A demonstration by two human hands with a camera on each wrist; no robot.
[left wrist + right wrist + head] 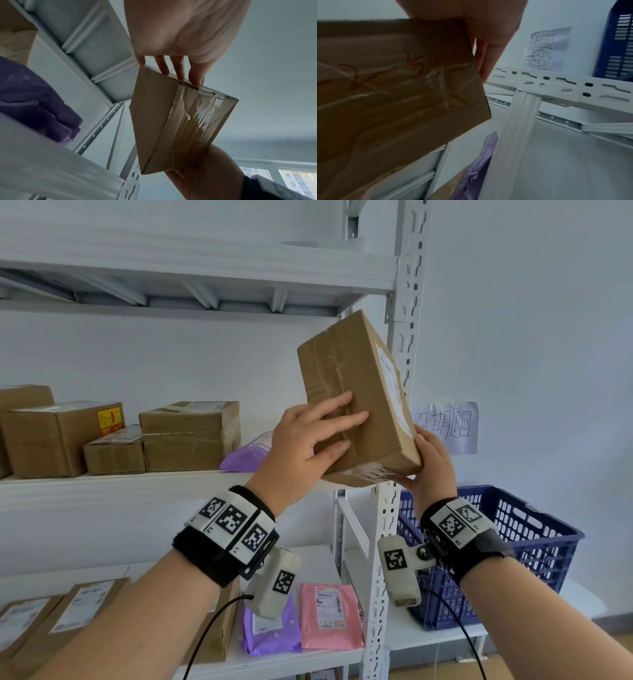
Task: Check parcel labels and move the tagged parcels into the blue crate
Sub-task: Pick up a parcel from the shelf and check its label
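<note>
A brown taped cardboard parcel (346,378) (171,121) (393,94) is held up, tilted, in front of the white shelf upright (407,302). A white label (394,392) sits on its right face, seen at a steep angle. Red handwriting (423,60) marks its taped lower end. My left hand (329,429) (171,70) lies with straight fingers and thumb flat on the front face. My right hand (430,467) (202,173) (488,33) grips the lower right corner from below and behind. The blue crate (534,529) (618,40) stands low on the right, beyond the shelf.
The middle shelf carries several cardboard boxes (188,436) and a purple mailer (250,455). On the lower shelf lie flat boxes, a purple bag and a pink mailer (330,616). A handwritten paper note (448,426) hangs on the wall above the crate.
</note>
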